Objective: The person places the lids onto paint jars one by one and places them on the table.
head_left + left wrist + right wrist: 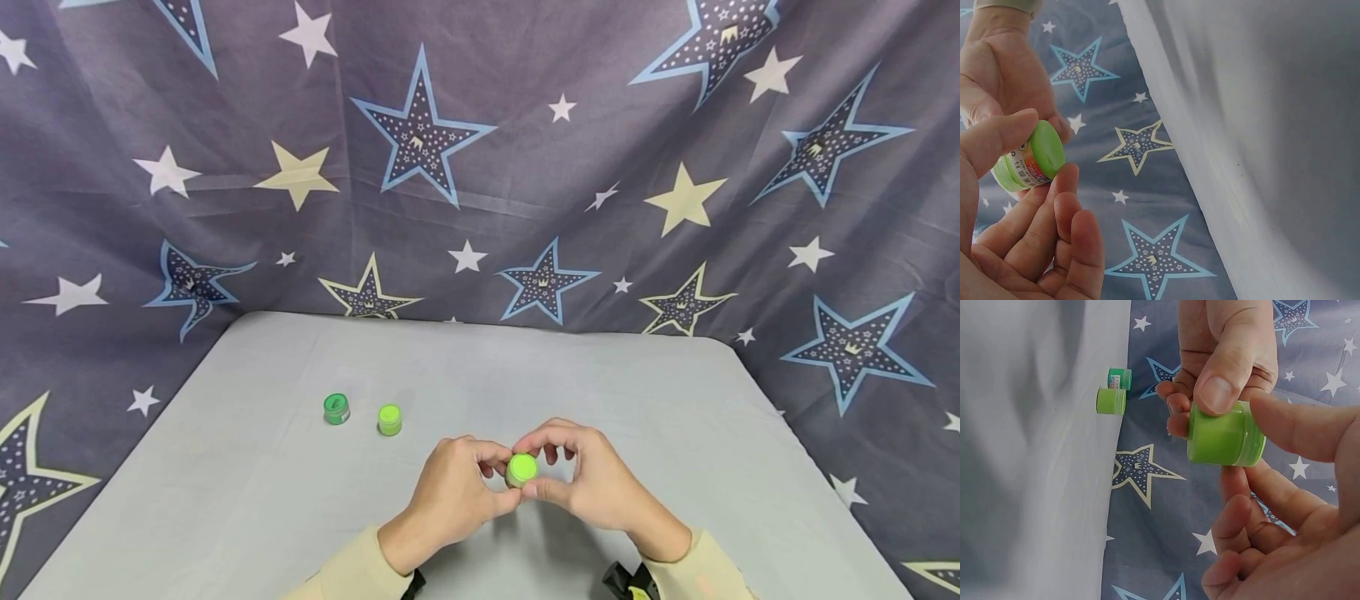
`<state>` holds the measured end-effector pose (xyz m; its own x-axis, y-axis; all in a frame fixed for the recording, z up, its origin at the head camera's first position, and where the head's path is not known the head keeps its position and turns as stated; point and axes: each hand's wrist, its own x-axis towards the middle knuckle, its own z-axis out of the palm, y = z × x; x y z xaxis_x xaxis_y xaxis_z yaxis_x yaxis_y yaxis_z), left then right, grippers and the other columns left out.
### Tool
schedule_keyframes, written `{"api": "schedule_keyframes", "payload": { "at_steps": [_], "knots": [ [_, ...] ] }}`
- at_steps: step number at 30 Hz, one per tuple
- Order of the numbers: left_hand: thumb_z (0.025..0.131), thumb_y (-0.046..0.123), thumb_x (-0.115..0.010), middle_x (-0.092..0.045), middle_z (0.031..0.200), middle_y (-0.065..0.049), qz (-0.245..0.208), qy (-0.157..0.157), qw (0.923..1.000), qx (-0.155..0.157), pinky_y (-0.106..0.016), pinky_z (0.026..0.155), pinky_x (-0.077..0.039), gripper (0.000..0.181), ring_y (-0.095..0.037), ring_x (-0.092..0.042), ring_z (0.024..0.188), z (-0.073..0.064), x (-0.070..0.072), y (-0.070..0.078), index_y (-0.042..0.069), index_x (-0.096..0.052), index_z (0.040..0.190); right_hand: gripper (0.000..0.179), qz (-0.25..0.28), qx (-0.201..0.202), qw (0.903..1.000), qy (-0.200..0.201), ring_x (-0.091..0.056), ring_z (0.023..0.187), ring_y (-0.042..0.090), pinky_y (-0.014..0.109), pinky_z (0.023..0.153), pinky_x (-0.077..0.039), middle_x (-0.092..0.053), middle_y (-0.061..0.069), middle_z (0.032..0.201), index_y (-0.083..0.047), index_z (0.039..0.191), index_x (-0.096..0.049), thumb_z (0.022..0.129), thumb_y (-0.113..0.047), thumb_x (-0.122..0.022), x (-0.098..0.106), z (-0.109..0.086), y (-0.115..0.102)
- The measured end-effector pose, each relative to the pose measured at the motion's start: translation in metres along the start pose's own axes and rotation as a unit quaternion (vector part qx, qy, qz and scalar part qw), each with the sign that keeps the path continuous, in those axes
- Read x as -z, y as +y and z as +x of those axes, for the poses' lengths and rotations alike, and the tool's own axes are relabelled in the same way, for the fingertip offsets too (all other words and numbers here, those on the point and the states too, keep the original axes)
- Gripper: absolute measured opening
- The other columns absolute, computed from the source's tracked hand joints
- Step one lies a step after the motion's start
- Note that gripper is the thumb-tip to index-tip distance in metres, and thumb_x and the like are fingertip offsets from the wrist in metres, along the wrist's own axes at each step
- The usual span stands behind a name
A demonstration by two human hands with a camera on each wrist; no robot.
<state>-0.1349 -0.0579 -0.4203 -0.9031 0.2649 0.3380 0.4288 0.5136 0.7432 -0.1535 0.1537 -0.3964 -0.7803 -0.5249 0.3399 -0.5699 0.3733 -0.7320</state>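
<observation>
Between both hands, above the table, is a small lime-green jar (522,470) with a round lid facing up toward the head view. The left hand (459,487) pinches it between thumb and fingers from the left. From the right, the right hand (588,477) pinches the same jar, thumb in front and index finger behind. In the left wrist view the jar (1030,159) shows a printed label on its side. The right wrist view shows the jar's plain green wall (1222,436), with a clear band near one end.
Farther back on the left of the grey-covered table (247,467) stand a dark green jar (336,408) and another lime-green jar (389,420), a little apart. A star-patterned cloth (480,225) hangs behind the table and along its sides.
</observation>
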Motion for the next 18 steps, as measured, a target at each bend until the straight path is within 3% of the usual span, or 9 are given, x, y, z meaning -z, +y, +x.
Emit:
{"api": "schedule_keyframes", "payload": {
  "at_steps": [12,18],
  "knots": [
    [0.071,0.018,-0.093,-0.064,0.074,0.019,0.0,0.0,1.0,-0.003,-0.022,0.065,-0.047,0.022,-0.014,-0.062,0.073,-0.0002,0.0004,0.0001,0.023,-0.082,0.089,0.033,-0.012,-0.043,0.9989,0.016,-0.058,0.079,0.022,0.034,0.07,-0.042,-0.065,-0.012,0.083,-0.027,0.095,-0.07,0.072,-0.025,-0.095,-0.0035,0.0017,0.0007],
    [0.071,0.017,-0.093,-0.064,0.073,0.02,0.004,0.004,0.9999,-0.009,-0.022,0.065,-0.047,0.022,-0.014,-0.062,0.072,0.0,0.0006,-0.0004,0.024,-0.081,0.088,0.035,-0.007,-0.056,0.9982,0.022,-0.056,0.076,0.025,0.036,0.067,-0.044,-0.064,-0.011,0.083,-0.025,0.091,-0.066,0.072,-0.03,-0.095,-0.0065,0.0014,0.0007]
  ]
}}
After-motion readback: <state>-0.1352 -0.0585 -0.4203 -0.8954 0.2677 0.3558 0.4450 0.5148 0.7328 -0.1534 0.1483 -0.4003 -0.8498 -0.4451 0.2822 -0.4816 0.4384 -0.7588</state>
